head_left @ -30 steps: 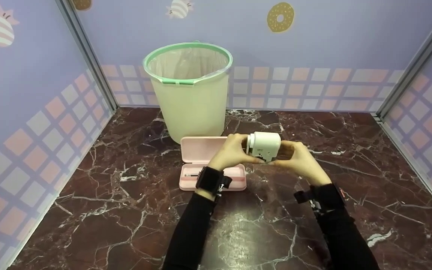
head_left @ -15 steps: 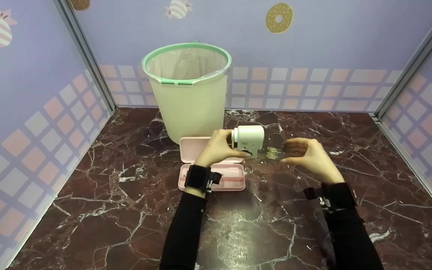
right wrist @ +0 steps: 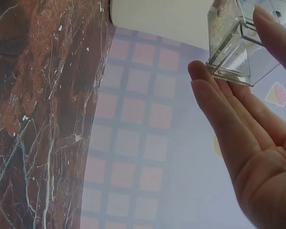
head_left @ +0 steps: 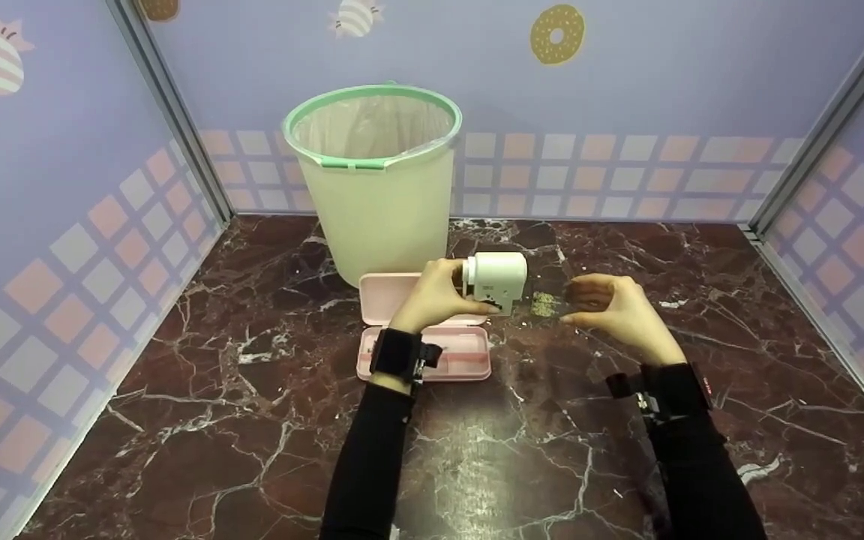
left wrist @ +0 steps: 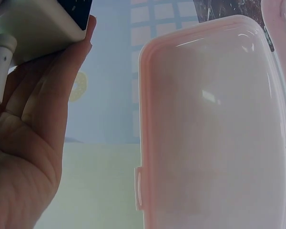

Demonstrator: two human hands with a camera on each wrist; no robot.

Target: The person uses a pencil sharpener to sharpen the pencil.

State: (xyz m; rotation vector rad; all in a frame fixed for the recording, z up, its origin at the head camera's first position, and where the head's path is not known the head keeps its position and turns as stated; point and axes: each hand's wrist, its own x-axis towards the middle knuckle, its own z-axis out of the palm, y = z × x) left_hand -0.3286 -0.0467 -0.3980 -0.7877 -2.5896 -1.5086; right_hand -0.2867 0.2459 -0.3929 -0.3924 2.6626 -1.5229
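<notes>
My left hand [head_left: 432, 296] grips a white pencil sharpener [head_left: 503, 271], raised over the table and lying on its side in the head view. Its white casing also shows at the top left of the left wrist view, beside the curled fingers [left wrist: 52, 90]. Off to the right, my right hand [head_left: 619, 307] pinches a clear plastic shavings box [right wrist: 236, 57] between thumb and fingers. Pale yellowish shavings [head_left: 544, 304] show in that box, which is apart from the sharpener. Below the left hand lies a pink pencil case [head_left: 469, 367] with its lid up; my wrist partly covers it.
A tall pale bin [head_left: 391, 217] with a green rim and a plastic liner stands behind the pencil case. The dark red marble table [head_left: 252, 435] is bounded by patterned panels [head_left: 672, 90] at the back and both sides.
The clear shavings box has come out of the sharpener. My left hand has shifted left with the sharpener, the right hand rightward with the box. Both have stayed nearly still over the last half second.
</notes>
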